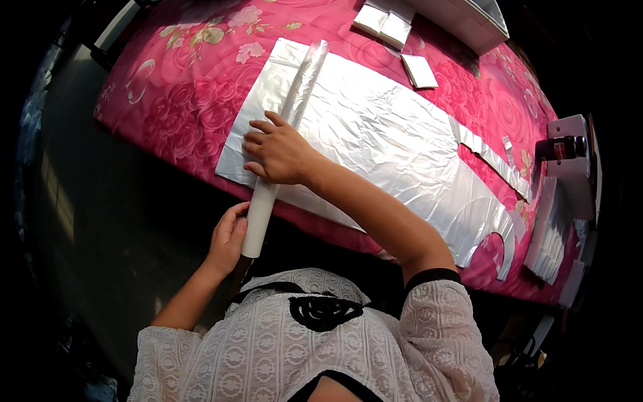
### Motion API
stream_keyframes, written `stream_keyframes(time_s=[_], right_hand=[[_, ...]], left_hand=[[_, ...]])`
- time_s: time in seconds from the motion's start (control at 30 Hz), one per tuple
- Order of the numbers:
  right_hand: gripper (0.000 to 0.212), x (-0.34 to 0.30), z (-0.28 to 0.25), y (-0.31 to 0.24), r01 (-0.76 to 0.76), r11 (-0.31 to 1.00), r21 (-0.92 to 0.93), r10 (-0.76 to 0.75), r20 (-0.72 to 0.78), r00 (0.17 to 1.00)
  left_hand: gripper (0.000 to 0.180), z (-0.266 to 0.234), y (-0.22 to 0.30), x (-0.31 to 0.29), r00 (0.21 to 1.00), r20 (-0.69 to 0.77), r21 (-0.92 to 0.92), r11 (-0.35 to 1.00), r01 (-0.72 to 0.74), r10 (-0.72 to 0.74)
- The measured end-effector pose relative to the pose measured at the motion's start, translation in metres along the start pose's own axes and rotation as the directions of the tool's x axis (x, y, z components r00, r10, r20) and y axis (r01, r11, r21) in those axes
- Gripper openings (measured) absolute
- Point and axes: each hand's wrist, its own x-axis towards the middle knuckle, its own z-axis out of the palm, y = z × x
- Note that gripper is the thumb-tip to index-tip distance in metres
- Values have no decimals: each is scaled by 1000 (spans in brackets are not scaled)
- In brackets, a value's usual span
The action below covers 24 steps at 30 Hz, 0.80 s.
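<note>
A thin, shiny white plastic apron (375,127) lies spread on the table, its strap-like cut-outs toward the right. Across its left part runs a long white tube (260,221), whose far length has plastic film around it. The near end of the tube juts over the table edge. My left hand (228,240) grips that near end from the left side, fingers curled against it. My right hand (278,151) reaches across and rests on top of the tube farther up, fingers spread toward the left, palm hidden.
A pink floral cloth (191,110) covers the table. At the back are folded white packets (385,23), a single packet (419,71) and a white box (469,23). On the right stand a dark bottle (561,148) and a stack of folded white sheets (546,234).
</note>
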Motion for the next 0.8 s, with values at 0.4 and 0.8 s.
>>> stream_keyframes(time_s=[0.4,0.8], right_hand=[[76,29,38,-26,-215,560,800,811,-478,337],[64,-74,-68,-8,161,-112,981,757,-21,653]], left_hand=[[49,-3,5,4,929,195,-363,857,365,-313],[51,65,60,30,976,216,45,999,-13,3]])
